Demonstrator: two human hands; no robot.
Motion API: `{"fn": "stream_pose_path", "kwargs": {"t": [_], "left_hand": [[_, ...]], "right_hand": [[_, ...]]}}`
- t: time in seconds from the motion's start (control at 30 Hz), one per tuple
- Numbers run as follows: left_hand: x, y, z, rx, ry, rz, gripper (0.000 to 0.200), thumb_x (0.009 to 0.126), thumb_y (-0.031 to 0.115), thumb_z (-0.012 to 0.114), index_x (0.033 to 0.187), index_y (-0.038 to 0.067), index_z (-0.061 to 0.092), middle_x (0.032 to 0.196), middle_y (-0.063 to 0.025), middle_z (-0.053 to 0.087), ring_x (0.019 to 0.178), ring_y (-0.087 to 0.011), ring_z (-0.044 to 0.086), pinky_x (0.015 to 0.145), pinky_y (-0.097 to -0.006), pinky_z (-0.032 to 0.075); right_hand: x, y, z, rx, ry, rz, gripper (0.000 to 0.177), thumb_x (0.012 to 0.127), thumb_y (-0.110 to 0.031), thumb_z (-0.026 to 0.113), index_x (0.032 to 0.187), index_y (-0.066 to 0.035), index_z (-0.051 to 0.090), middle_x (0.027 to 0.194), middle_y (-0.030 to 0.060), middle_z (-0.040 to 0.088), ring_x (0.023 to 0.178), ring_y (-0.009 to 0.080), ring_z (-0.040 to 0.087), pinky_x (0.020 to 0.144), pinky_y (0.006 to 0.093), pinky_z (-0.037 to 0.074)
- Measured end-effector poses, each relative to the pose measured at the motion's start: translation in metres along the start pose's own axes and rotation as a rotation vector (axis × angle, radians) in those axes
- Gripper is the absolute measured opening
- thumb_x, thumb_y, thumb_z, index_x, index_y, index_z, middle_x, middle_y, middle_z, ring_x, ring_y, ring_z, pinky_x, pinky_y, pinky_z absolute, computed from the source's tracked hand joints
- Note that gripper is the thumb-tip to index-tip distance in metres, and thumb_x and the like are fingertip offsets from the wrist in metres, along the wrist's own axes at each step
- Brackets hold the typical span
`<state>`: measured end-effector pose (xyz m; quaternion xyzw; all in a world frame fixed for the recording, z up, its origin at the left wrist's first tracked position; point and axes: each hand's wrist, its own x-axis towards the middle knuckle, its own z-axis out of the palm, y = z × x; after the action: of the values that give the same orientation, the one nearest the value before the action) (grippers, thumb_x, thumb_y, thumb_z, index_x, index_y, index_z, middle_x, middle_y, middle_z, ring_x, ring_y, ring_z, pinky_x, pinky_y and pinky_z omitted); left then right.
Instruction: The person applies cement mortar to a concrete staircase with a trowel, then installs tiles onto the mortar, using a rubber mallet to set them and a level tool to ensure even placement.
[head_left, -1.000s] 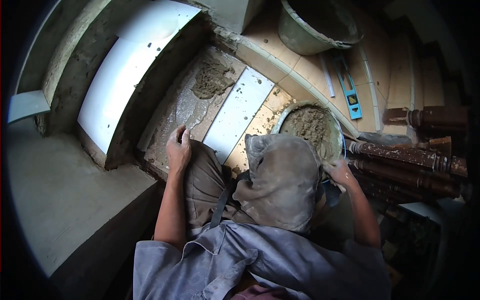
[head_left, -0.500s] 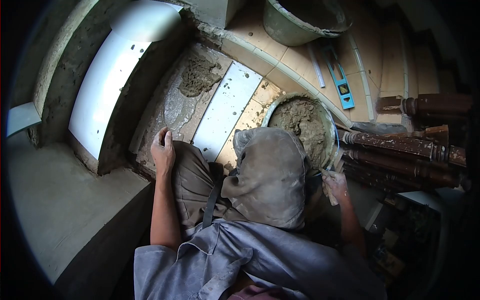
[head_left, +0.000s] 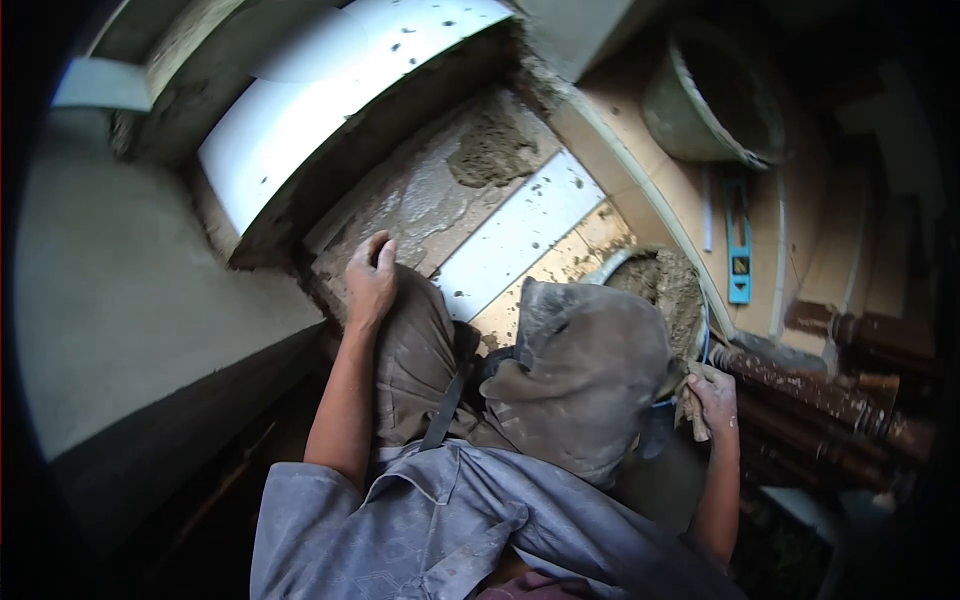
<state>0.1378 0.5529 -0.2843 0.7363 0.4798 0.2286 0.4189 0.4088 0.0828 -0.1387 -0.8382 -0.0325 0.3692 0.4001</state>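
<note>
My left hand (head_left: 372, 278) rests by my left knee, thumb and fingers a little apart, with nothing in it. In my right hand (head_left: 712, 397) is the handle of a tool (head_left: 695, 405); the tool's far end is hard to make out beside my right knee. Just ahead of that hand, a bucket of wet mortar (head_left: 675, 295) is partly hidden by the knee. Beyond my knees, a mound of mortar (head_left: 492, 152) lies on the rough wet step, beside a white tile strip (head_left: 525, 235) spotted with mortar.
A second bucket (head_left: 700, 110) is at the upper right. Below it a blue spirit level (head_left: 739, 240) lies on tan tiles. Dark wooden balusters (head_left: 800, 390) are at the right. A raised white-tiled step (head_left: 320, 100) and a grey ledge (head_left: 150, 290) are on the left.
The view has turned, shifting the steps and buckets to the right in the picture. My right hand, still around the handle, is now lower beside the knee and a little farther from the mortar bucket.
</note>
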Motion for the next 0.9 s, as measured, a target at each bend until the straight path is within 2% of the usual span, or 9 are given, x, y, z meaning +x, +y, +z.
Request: {"fn": "stream_pose_path", "kwargs": {"t": [0.07, 0.17, 0.4, 0.47, 0.53, 0.57, 0.6, 0.77, 0.9], "left_hand": [[-0.002, 0.003, -0.005, -0.064, 0.046, -0.047, 0.034, 0.092, 0.021, 0.059, 0.114, -0.004, 0.064, 0.109, -0.0183, 0.067, 0.104, -0.0251, 0.064, 0.093, -0.0334, 0.047], [-0.004, -0.014, -0.011, -0.184, 0.144, -0.124, 0.034, 0.092, 0.021, 0.060, 0.114, -0.005, 0.063, 0.109, -0.0171, 0.067, 0.102, -0.0233, 0.064, 0.092, -0.0325, 0.047], [-0.026, -0.039, -0.049, -0.203, 0.378, -0.210, 0.032, 0.093, 0.020, 0.060, 0.113, -0.004, 0.063, 0.108, -0.0137, 0.066, 0.101, -0.0200, 0.062, 0.093, -0.0307, 0.046], [-0.037, -0.045, -0.056, -0.190, 0.422, -0.227, 0.032, 0.094, 0.020, 0.060, 0.114, -0.004, 0.063, 0.108, -0.0113, 0.067, 0.102, -0.0173, 0.060, 0.094, -0.0291, 0.044], [-0.049, -0.043, -0.068, -0.194, 0.479, -0.251, 0.031, 0.094, 0.019, 0.060, 0.114, -0.004, 0.063, 0.107, -0.0114, 0.067, 0.102, -0.0172, 0.060, 0.094, -0.0296, 0.045], [-0.055, -0.039, -0.073, -0.189, 0.495, -0.263, 0.031, 0.094, 0.019, 0.060, 0.114, -0.004, 0.063, 0.107, -0.0115, 0.067, 0.102, -0.0171, 0.060, 0.094, -0.0296, 0.045], [-0.059, -0.038, -0.077, -0.186, 0.508, -0.274, 0.031, 0.094, 0.019, 0.060, 0.114, -0.005, 0.063, 0.107, -0.0116, 0.067, 0.102, -0.0171, 0.060, 0.094, -0.0297, 0.045], [-0.072, -0.046, -0.085, -0.152, 0.566, -0.302, 0.029, 0.092, 0.018, 0.061, 0.111, -0.004, 0.064, 0.105, -0.0152, 0.067, 0.098, -0.0210, 0.064, 0.090, -0.0316, 0.048], [-0.069, -0.041, -0.091, -0.097, 0.580, -0.272, 0.029, 0.091, 0.019, 0.062, 0.109, -0.004, 0.064, 0.104, -0.0168, 0.067, 0.099, -0.0229, 0.064, 0.090, -0.0322, 0.048]], "right_hand": [[0.026, -0.043, 0.010, -0.127, -0.093, -0.092, 0.028, 0.087, -0.017, 0.066, 0.104, 0.004, 0.066, 0.077, 0.0036, 0.064, 0.066, 0.0093, 0.059, 0.060, 0.0244, 0.048], [0.089, -0.097, 0.049, -0.511, -0.138, -0.499, 0.034, 0.083, -0.020, 0.068, 0.105, 0.006, 0.066, 0.085, 0.0105, 0.069, 0.073, 0.0180, 0.063, 0.069, 0.0324, 0.050], [0.211, -0.178, 0.258, -0.822, -0.581, -0.813, 0.040, 0.080, -0.029, 0.064, 0.107, 0.001, 0.066, 0.091, 0.0241, 0.067, 0.080, 0.0359, 0.066, 0.075, 0.0402, 0.051], [0.244, -0.165, 0.321, -0.820, -0.619, -1.104, 0.037, 0.080, -0.028, 0.064, 0.105, -0.001, 0.067, 0.086, 0.0237, 0.067, 0.081, 0.0397, 0.065, 0.076, 0.0437, 0.051], [0.254, -0.153, 0.374, -1.074, -0.588, -1.010, 0.040, 0.079, -0.029, 0.064, 0.110, -0.005, 0.067, 0.092, 0.0206, 0.067, 0.089, 0.0384, 0.065, 0.081, 0.0455, 0.051], [0.253, -0.141, 0.392, -0.980, -0.493, -1.213, 0.043, 0.080, -0.032, 0.065, 0.115, -0.008, 0.065, 0.102, 0.0194, 0.066, 0.091, 0.0386, 0.064, 0.079, 0.0450, 0.051], [0.251, -0.135, 0.408, -1.079, -0.501, -1.227, 0.044, 0.081, -0.031, 0.065, 0.120, -0.011, 0.063, 0.115, 0.0153, 0.062, 0.098, 0.0354, 0.062, 0.084, 0.0437, 0.051], [0.242, -0.112, 0.437, -1.002, -0.463, -1.445, 0.039, 0.082, -0.024, 0.066, 0.118, -0.010, 0.062, 0.110, 0.0109, 0.061, 0.100, 0.0306, 0.061, 0.085, 0.0400, 0.050], [0.241, -0.117, 0.443, -1.020, -0.481, -1.368, 0.038, 0.082, -0.025, 0.065, 0.117, -0.011, 0.062, 0.103, 0.0116, 0.061, 0.095, 0.0314, 0.061, 0.082, 0.0430, 0.050]]}}
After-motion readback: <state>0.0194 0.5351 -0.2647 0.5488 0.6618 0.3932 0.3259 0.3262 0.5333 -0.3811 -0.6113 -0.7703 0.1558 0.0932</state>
